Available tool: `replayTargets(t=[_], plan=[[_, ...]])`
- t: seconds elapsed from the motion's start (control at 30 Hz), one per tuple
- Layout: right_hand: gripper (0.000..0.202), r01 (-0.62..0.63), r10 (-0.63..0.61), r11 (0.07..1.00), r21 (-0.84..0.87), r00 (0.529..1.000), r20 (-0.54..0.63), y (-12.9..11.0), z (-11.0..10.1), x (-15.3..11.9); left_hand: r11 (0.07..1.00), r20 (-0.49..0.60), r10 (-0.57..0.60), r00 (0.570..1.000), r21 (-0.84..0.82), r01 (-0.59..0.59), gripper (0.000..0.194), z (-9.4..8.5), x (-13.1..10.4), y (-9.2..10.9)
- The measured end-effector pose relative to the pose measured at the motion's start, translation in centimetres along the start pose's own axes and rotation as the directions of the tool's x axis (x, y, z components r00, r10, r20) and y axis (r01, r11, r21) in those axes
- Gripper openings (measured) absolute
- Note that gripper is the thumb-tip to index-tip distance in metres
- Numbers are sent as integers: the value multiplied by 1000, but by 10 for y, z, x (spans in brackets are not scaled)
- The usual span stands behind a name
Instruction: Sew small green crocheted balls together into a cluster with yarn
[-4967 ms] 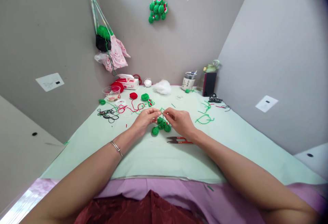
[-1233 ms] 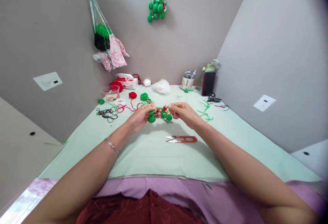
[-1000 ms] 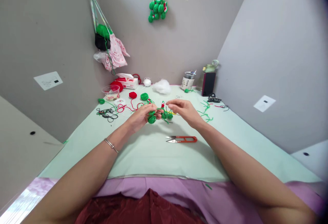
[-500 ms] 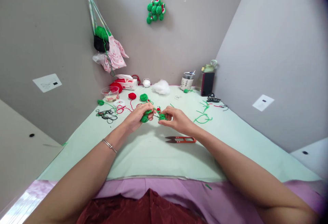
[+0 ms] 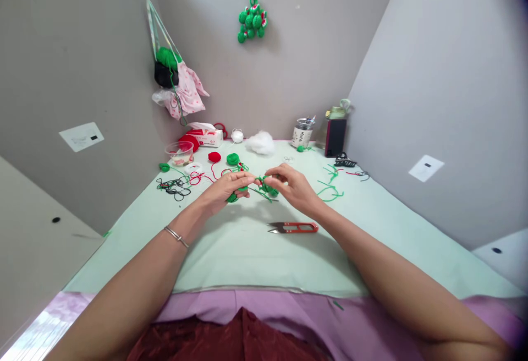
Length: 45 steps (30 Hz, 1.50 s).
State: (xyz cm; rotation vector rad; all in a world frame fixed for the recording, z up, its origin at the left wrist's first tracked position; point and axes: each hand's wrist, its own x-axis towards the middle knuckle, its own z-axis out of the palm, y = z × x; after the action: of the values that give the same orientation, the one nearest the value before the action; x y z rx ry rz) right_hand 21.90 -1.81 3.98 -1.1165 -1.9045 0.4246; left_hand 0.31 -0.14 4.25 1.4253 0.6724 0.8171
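Observation:
Over the middle of the table, my left hand (image 5: 231, 186) is closed on green crochet work, with a rounded green part (image 5: 232, 198) showing below its fingers. Between the hands hangs another part of the green crochet piece (image 5: 270, 187), with a bit of red and white on it. My right hand (image 5: 296, 186) pinches this piece at its top with thumb and forefinger. A thin dark strand or rod (image 5: 266, 195) sticks out beneath it; its kind is unclear. On the table nearer to me lie orange-handled thread snips (image 5: 299, 228).
Behind my hands are a red yarn ball (image 5: 214, 157), a green yarn ball (image 5: 233, 159), white stuffing (image 5: 260, 143) and a tissue box (image 5: 209, 137). Tangled black cord (image 5: 173, 187) lies left, green yarn scraps (image 5: 330, 190) right. A phone (image 5: 335, 137) leans beside a pen tin (image 5: 302, 133).
My right hand has shifted from gripping the crochet piece's side to pinching its top. The left fingers have straightened, and the green piece now hangs more freely between the hands.

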Motion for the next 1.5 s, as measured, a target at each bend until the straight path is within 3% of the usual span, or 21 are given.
replayTargets(t=[0.13, 0.3, 0.37, 0.47, 0.63, 0.83, 1.17, 1.33, 1.5], plan=[[27, -107, 128, 958, 267, 990, -63, -1, -8, 4, 1000, -69, 3, 998, -11, -4, 28, 0, 1, -2], [46, -208, 281, 765, 609, 959, -26, -6, -14, 6, 999, -86, -41, 995, -21, 39, 29, 2, 2, -3], [43, -247, 315, 700, 670, 949, 21, -8, -14, 6, 999, -75, -45, 996, -3, 45, 28, 2, 1, -3], [34, -277, 317, 686, 672, 946, 67, -8, -14, 7, 999, -63, -26, 998, 19, 27, 27, 3, 1, -3], [31, -242, 248, 772, 588, 966, 71, -6, -13, 6, 1000, -50, -11, 999, 13, 12, 25, 3, 1, -3], [31, -301, 270, 705, 642, 951, 150, -7, -12, 4, 1000, -2, -19, 1000, -24, 19, 23, 2, 1, -6], [33, -293, 351, 669, 683, 934, 56, -10, -13, 6, 997, 77, -20, 997, 76, 14, 32, 3, 1, -8], [29, -295, 259, 691, 660, 953, 155, -17, -10, 2, 996, 79, -9, 997, 91, 1, 33, 2, 2, -10], [25, -260, 188, 755, 602, 965, 180, -19, -7, -1, 997, 59, -8, 998, 78, 4, 31, 4, 1, -8]])
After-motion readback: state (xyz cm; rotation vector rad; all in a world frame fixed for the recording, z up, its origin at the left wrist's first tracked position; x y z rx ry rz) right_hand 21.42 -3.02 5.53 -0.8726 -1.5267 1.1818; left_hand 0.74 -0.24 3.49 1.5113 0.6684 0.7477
